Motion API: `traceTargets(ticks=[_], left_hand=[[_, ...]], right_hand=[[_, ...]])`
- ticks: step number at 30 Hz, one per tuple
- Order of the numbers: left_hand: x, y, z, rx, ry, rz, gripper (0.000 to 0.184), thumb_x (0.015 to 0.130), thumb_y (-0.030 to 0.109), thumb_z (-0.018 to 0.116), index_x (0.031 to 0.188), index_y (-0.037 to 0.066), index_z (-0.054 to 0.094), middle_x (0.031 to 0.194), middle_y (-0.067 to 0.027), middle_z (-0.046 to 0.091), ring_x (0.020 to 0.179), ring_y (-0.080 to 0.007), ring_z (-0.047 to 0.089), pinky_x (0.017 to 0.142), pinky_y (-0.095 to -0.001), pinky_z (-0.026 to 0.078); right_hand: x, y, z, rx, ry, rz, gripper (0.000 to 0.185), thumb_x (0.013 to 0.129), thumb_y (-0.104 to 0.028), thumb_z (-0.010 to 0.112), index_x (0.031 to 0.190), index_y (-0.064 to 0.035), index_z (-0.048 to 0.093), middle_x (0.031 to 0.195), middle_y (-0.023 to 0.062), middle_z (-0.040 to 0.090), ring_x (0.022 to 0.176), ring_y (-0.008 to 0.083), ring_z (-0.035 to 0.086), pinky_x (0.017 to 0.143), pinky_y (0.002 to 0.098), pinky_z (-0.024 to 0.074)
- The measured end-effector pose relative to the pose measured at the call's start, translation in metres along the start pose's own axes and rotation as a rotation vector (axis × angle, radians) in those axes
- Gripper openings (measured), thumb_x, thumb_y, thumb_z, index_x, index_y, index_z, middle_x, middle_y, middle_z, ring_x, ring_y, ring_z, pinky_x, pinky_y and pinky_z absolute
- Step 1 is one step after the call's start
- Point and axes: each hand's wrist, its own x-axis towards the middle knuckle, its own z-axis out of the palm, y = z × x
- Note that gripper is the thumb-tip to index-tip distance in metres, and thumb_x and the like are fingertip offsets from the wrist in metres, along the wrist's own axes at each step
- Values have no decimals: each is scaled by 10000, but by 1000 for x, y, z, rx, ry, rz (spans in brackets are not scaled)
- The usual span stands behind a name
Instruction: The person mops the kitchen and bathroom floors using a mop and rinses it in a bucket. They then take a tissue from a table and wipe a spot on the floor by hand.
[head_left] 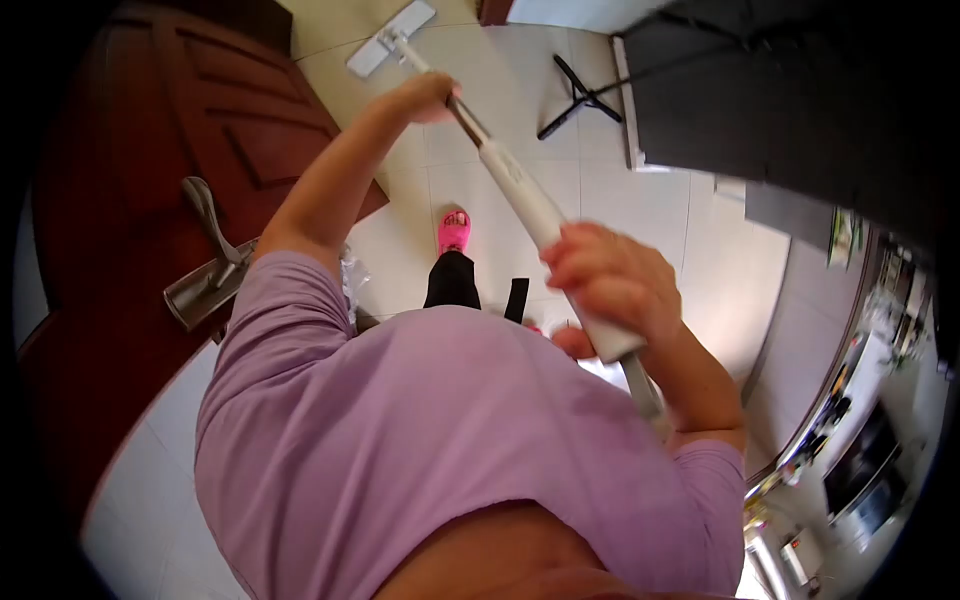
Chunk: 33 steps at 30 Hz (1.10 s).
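Note:
A flat mop [520, 193] runs slantwise across the head view, its thick white sleeve toward me and its thin pole away from me. At the far end the white rectangular mop head [372, 54] rests on the tiled floor. My left hand [428, 97], arm stretched out, is closed round the thin pole a little above the head. Nearer my body, my right hand [625, 285] wraps the white sleeve close to its upper end; its fingers are somewhat blurred. The grey handle end [642, 388] sticks out below that hand.
A dark red wooden door [250, 85] with a metal lever handle [207, 215] stands at the left. Black stand legs [580, 98] sit on the floor beside a dark panel [720, 110]. My pink slipper [454, 231] is on the tiles. Shelves with small items [890, 290] line the right.

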Motion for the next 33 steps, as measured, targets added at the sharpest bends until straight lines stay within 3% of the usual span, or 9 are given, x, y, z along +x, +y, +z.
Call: traceTargets(ticks=[4,5,10,13,15,18,20,24,33], left_hand=[[-32,91,78,-279,-146,256,117,642,113,657,706,40,591,721,-156,595,690,-317,573,615,-379,454],[-40,105,92,-392,-166,299,114,636,25,639,726,37,571,734,-144,581,684,-306,547,610,-363,441],[-87,280,175,-446,-211,479,131,658,65,671,767,41,602,678,-94,571,619,-240,540,572,-326,434],[-100,383,212,-437,-475,253,104,686,81,644,758,32,589,669,-120,529,694,-256,533,603,-330,426],[-108,432,262,-492,-159,487,181,682,117,630,628,22,486,635,-142,525,602,-299,506,547,-377,396],[-117,505,299,-425,-214,357,176,674,85,620,613,21,468,638,-146,524,614,-312,497,559,-381,398],[-98,505,302,-491,-71,426,191,675,73,636,604,21,466,630,-139,526,626,-312,504,571,-379,409],[-59,543,346,-472,-65,478,303,709,157,704,600,18,458,619,-125,530,641,-312,498,593,-369,431],[26,643,399,-441,-188,511,299,684,166,712,573,40,465,618,-90,522,666,-283,505,608,-365,420]], right_hand=[[-76,-96,-50,-32,-92,139,211,746,-156,695,744,-69,503,744,90,610,724,264,641,806,450,504],[-86,-107,-58,83,-83,176,186,746,-128,677,700,-77,503,721,78,603,700,247,633,783,439,503],[-217,-236,-105,271,23,212,190,756,-106,637,611,-102,514,628,49,567,611,197,592,665,388,472],[-277,-302,-134,312,248,289,204,749,-126,638,580,-115,523,566,32,541,547,175,557,592,350,407],[-320,-340,-152,316,293,303,231,723,-145,657,541,-117,517,512,16,519,502,167,539,580,337,388],[-375,-381,-173,335,337,292,142,622,-76,636,551,-101,515,561,44,536,534,196,545,621,369,393],[-377,-376,-172,326,388,296,131,516,5,578,582,-92,521,620,79,547,585,227,548,657,415,402],[-431,-387,-194,237,475,286,145,500,15,551,594,-89,515,642,90,547,601,233,548,666,425,398],[-506,-385,-286,162,558,254,123,586,-44,616,585,-91,502,613,85,540,543,236,537,616,408,396]])
